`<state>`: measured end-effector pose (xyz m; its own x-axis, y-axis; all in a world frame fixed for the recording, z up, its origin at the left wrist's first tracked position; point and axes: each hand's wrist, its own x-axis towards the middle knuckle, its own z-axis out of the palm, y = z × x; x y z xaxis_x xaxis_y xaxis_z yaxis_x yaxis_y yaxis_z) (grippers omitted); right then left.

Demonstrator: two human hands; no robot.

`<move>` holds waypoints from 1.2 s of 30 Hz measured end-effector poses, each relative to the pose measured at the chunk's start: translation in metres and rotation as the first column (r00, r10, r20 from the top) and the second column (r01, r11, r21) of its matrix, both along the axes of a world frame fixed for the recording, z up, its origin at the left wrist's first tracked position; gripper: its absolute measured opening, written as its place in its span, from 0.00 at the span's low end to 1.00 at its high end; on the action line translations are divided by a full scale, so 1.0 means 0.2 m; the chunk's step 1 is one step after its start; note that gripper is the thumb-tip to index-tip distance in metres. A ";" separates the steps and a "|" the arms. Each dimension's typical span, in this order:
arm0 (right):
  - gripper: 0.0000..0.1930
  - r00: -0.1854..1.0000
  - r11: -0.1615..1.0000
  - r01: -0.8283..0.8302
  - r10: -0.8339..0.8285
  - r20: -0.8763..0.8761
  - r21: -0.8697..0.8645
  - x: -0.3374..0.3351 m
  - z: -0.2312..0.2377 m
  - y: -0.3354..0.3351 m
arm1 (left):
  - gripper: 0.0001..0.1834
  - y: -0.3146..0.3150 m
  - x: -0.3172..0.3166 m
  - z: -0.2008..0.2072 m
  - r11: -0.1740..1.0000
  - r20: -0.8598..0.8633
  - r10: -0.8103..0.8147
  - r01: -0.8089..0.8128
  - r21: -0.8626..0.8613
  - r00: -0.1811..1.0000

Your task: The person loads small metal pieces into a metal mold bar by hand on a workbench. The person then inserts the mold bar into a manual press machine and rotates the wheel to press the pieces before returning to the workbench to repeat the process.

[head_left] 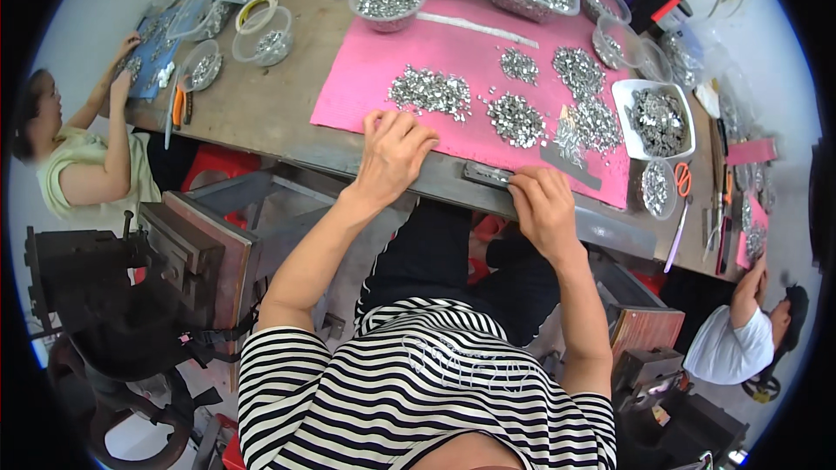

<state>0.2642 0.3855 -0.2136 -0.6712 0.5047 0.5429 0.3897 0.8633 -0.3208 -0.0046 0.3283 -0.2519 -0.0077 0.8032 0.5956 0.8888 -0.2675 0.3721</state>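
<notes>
A narrow, dark grey metal bar (486,175) lies flat along the near edge of the table (557,219), just in front of the pink mat (348,91), its length running roughly with that edge; small light details show on its upper face, and its right end is partly hidden by the fingers of the right hand (544,207). Just beyond the left hand (396,152), a loose heap of small, shiny silver metal pieces (431,91) spreads over the mat, the bits lying jumbled at many angles.
</notes>
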 end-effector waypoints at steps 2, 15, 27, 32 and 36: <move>0.06 0.999 0.990 -0.020 0.024 0.024 -0.143 0.01 0.05 0.04 | 0.05 -0.01 -0.01 0.00 1.000 0.002 0.009 -0.009 -0.003 1.000; 0.08 0.999 0.971 0.040 -0.035 0.026 -0.234 -0.64 -0.06 0.48 | 0.05 -0.01 0.02 0.03 0.998 0.016 0.050 -0.050 -0.025 0.999; 0.07 0.996 0.876 0.083 -0.082 0.024 -0.475 -0.48 0.10 0.42 | 0.06 -0.01 -0.01 0.00 0.996 0.023 0.052 -0.050 -0.067 0.998; 0.06 0.996 0.921 0.024 -0.055 -0.068 -0.389 -0.62 -0.04 0.46 | 0.05 0.00 0.02 0.02 0.996 0.016 0.068 -0.066 -0.063 0.998; 0.04 0.999 0.976 0.038 -0.038 0.003 -0.216 -0.64 -0.08 0.48 | 0.05 0.00 0.03 0.02 0.995 0.013 0.082 -0.081 -0.054 0.997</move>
